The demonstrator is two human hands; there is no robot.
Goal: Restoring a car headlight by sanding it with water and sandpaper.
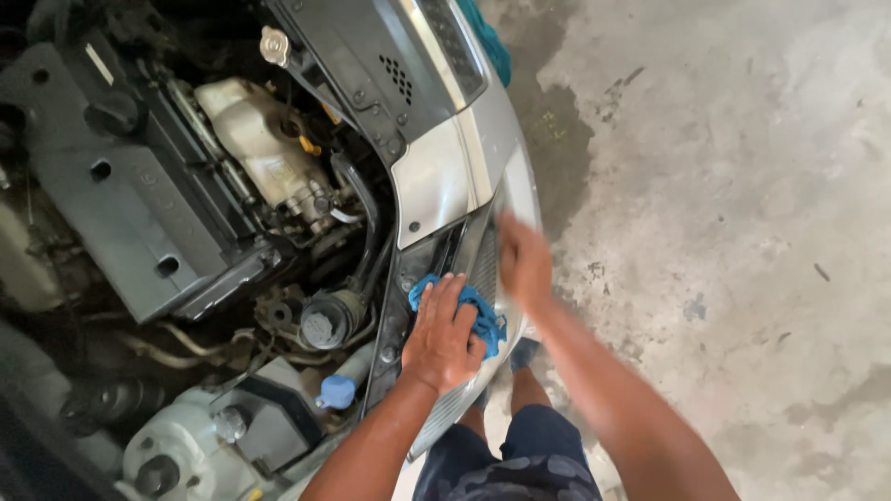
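Observation:
I stand at the front of a silver car (pixel 436 176) with its bonnet open. My left hand (pixel 444 336) lies flat on a crumpled blue cloth (pixel 484 315), pressing it onto the top of the grille (pixel 483 255) and front panel. My right hand (pixel 522 264) is blurred, hovering just over the silver bumper edge to the right of the cloth. It seems to hold nothing, though the blur hides whether its fingers are spread.
The engine bay fills the left: a grey engine cover (pixel 111 186), a white coolant tank (pixel 255 139), a radiator cap (pixel 275 44), black hoses and a blue filler cap (pixel 336 391). Stained concrete floor (pixel 733 232) lies to the right. My legs in dark shorts (pixel 520 455) are below.

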